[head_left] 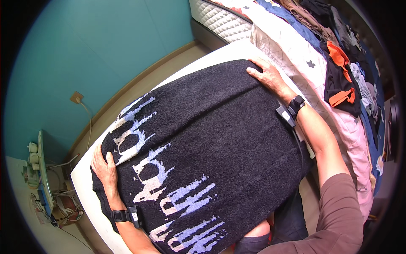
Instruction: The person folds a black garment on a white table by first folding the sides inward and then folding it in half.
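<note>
A large black knitted cloth (237,127), with a jagged white and pale-blue pattern along its left part, is spread over a white tabletop (173,78). A long crease runs across its far part, and its near side hangs over my lap. My left hand (105,170) rests on the cloth's left edge, fingers stretched out and thumb apart. At the far right corner, my right hand (267,77) lies on the cloth with its fingers extended. Each wrist wears a black strap with a small grey box. Whether the cloth is a garment or a blanket, I cannot tell.
Right of the table stands a bed (296,63) with a pale pink cover and a pile of clothes, including a black and orange garment (340,80). A wall socket (77,97) with a white cable is at left. Below it, a small shelf (44,169) holds containers and cords.
</note>
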Tool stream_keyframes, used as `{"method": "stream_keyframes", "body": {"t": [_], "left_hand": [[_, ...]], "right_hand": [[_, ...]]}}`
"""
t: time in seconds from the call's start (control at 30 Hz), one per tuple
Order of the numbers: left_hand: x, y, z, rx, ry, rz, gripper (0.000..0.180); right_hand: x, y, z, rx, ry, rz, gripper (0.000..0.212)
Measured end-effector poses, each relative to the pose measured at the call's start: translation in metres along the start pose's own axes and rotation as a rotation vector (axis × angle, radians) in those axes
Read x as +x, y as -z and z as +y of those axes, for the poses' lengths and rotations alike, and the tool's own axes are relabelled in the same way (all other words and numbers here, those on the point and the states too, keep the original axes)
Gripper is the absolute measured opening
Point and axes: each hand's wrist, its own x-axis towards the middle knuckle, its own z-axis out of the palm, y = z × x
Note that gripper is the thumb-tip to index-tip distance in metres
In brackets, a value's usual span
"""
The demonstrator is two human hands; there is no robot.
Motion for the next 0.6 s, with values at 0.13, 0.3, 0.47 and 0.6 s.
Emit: {"method": "stream_keyframes", "body": {"t": [0.13, 0.3, 0.47, 0.6], "left_hand": [[-0.0009, 0.0004, 0.0, 0.001, -0.003, -0.004, 0.05], [-0.0003, 0.0031, 0.0001, 0.002, 0.01, -0.01, 0.05], [0.0006, -0.0012, 0.0022, -0.006, 0.0, -0.015, 0.05], [0.0006, 0.0022, -0.004, 0.006, 0.004, -0.011, 0.05]], "right_hand": [[-0.0006, -0.0006, 0.0001, -0.014, 0.012, -0.004, 0.053], [0.0006, 0.0007, -0.0031, 0.02, -0.007, -0.014, 0.053], [0.0001, 0.0006, 0.0031, -0.016, 0.018, -0.008, 0.055], [0.0012, -0.001, 0.003, 0.01, 0.012, -0.02, 0.055]]}}
